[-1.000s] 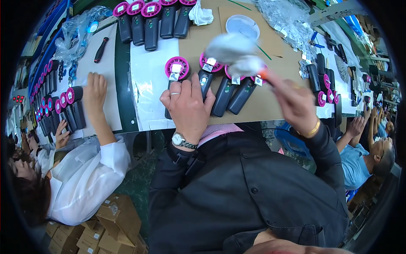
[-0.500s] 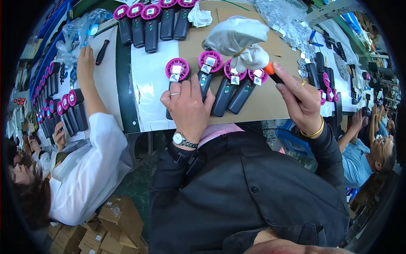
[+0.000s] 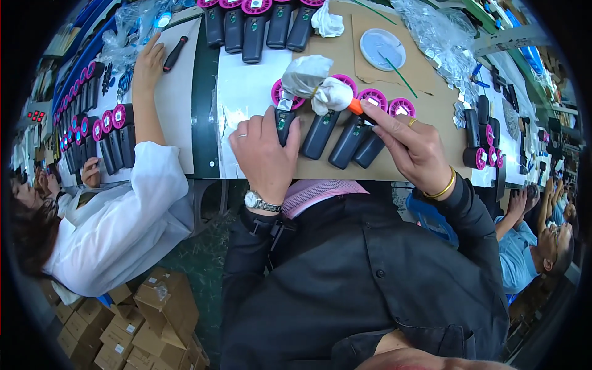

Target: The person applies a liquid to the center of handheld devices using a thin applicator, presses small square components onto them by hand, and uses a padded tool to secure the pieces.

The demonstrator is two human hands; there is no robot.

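My left hand is closed round the dark handle of the leftmost handheld fan in a row near the table's front edge. That fan has a round pink head, partly covered. In my right hand is the orange-and-black handle of a cloth-wrapped hammer. Its white cloth, tied with a band, hangs over or against the leftmost fan's head; whether they touch I cannot tell. Beside my left hand lie a second fan, a third and a fourth, with small white squares on their heads.
Several more fans line the back, next to a crumpled white cloth. A round white dish sits on cardboard. Clear plastic bags are heaped at back right. On my left, a co-worker's arm reaches beside a screwdriver.
The cloth-wrapped hammer has come down and left to the leftmost fan's head, uncovering the white dish. My left hand now shows that fan's handle between thumb and fingers. The whole view has shifted slightly.
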